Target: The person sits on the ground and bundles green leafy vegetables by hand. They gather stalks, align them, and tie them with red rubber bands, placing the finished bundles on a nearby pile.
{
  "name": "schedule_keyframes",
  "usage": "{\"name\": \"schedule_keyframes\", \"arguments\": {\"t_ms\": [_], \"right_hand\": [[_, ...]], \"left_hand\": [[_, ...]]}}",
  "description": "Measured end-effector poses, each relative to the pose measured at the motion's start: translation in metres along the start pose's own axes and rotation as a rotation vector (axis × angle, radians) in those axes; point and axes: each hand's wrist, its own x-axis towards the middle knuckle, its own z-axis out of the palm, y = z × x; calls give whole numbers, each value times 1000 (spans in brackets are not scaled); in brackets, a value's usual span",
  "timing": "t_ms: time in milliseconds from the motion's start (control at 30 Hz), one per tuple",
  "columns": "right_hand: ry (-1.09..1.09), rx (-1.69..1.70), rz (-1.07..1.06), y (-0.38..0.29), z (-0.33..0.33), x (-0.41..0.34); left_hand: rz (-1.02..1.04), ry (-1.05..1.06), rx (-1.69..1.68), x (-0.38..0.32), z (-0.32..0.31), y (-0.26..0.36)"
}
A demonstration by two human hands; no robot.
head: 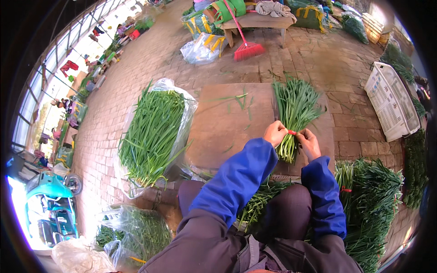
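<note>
A bunch of green garlic chives (294, 102) lies on the right part of a brown board (228, 126), leaves pointing away from me and pale stems towards me. Around its stems runs a red tie (291, 132). My left hand (276, 133) pinches the tie's left end. At its right end, my right hand (308, 140) grips the tie between thumb and fingers. Left of the board, a large heap of loose chives (153, 133) rests in an open clear plastic bag (186, 112). Several tied bunches (368, 201) are stacked beside my right leg.
A white plastic crate (392, 100) stands at the right on the brick floor (116, 85). Beyond the board are a wooden bench (259, 21), a red broom (249, 51) and a filled plastic bag (203, 47). At the lower left sit bagged greens (143, 232) and a turquoise vehicle (51, 204).
</note>
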Motion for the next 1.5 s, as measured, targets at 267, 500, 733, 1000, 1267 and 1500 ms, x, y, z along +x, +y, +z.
{"name": "schedule_keyframes", "arguments": {"t_ms": [267, 500, 733, 1000, 1267, 1500], "right_hand": [[460, -546, -623, 9, 1, -10], [246, -303, -438, -15, 5, -12], [160, -125, -291, -7, 4, -6], [115, 288, -41, 13, 4, -4], [127, 466, -78, 10, 5, -6], [88, 597, -86, 8, 5, -9]], "left_hand": [[241, 310, 414, -10, 17, -3], [273, 201, 233, -3, 18, 11], [161, 63, 72, 3, 11, 1], [128, 33, -231, 7, 14, -18], [-1, 53, -584, -2, 19, -1], [59, 137, -628, -7, 22, -3]]}}
